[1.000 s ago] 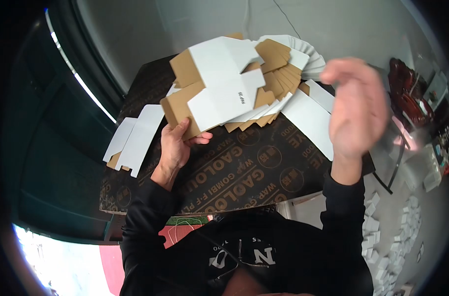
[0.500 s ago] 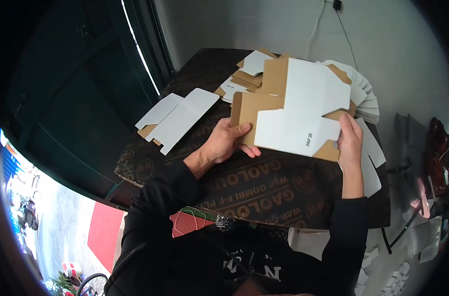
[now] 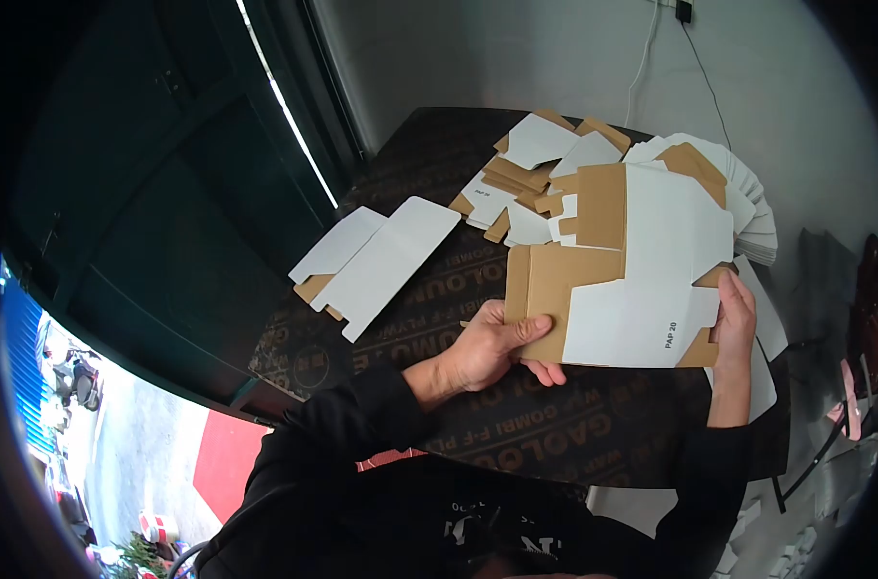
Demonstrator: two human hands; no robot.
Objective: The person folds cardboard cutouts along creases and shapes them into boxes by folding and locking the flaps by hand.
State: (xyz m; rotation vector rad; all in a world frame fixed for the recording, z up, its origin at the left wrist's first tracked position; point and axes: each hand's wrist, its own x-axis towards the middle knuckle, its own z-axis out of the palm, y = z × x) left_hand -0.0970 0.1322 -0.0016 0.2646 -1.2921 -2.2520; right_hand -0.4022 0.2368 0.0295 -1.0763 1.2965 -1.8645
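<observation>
Above the near part of the table I hold a flat, partly folded cardboard box [image 3: 651, 309], white outside with brown flaps and "PAP 20" printed on it. My left hand [image 3: 497, 347] grips its left brown flap, thumb on top and fingers beneath. At the right edge my right hand [image 3: 735, 323] is closed on the box beside a notch; part of its fingers is hidden behind the cardboard. Left of the box, a folded white carton blank [image 3: 390, 256] lies apart on the table.
The dark printed table [image 3: 458, 425] also bears a loose heap of white and brown carton pieces [image 3: 516, 183] at the back. A fanned stack of white blanks [image 3: 752, 207] is at the back right, and white sheets [image 3: 762, 318] lie under my right arm. A dark door [image 3: 168, 222] stands left.
The view has shifted, so the table and its contents appear lower and further right. Both hands keep hold of the box, which now looks more level.
</observation>
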